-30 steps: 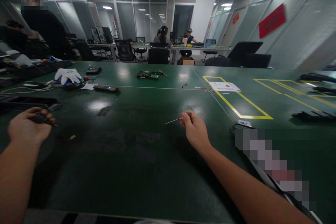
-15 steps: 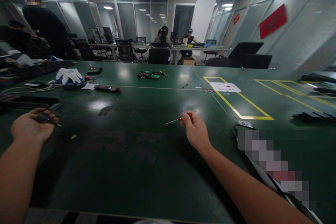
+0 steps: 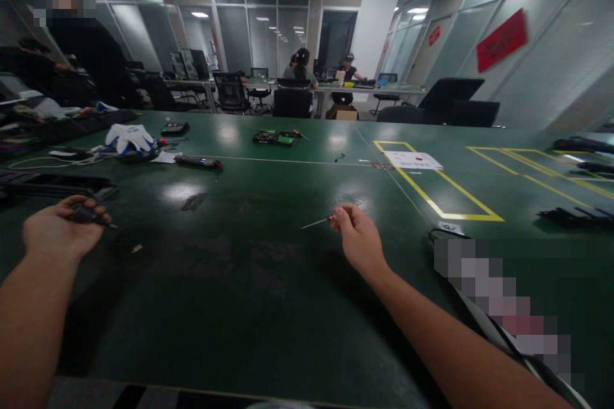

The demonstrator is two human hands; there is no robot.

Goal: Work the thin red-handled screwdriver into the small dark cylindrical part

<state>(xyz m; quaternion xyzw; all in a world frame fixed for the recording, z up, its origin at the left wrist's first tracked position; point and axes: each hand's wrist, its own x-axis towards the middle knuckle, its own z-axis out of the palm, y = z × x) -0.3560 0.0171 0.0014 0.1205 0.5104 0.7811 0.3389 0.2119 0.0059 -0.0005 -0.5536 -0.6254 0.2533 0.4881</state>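
Observation:
My left hand (image 3: 62, 230) is raised over the left side of the green table (image 3: 201, 332), palm up. Its fingers are closed around a dark-handled screwdriver (image 3: 89, 214), whose short metal tip points right. Near the middle, my right hand (image 3: 357, 233) pinches a small screwdriver (image 3: 316, 223). A bit of red handle shows at the fingertips, and the thin shaft points left. The two tools are well apart. A small pale scrap (image 3: 137, 248) lies on the table to the right of my left hand.
White gloves (image 3: 129, 138), a dark pen-like tool (image 3: 198, 162) and a green circuit board (image 3: 275, 137) lie farther back. A black tray-like case (image 3: 57, 185) is beyond my left hand. Yellow tape (image 3: 470, 216) and a paper sheet (image 3: 412, 160) are at right. A person (image 3: 91, 51) stands back left.
The dark screwdriver has turned slightly in my left hand, showing more of its handle. My right hand is almost still. The view has shifted a little.

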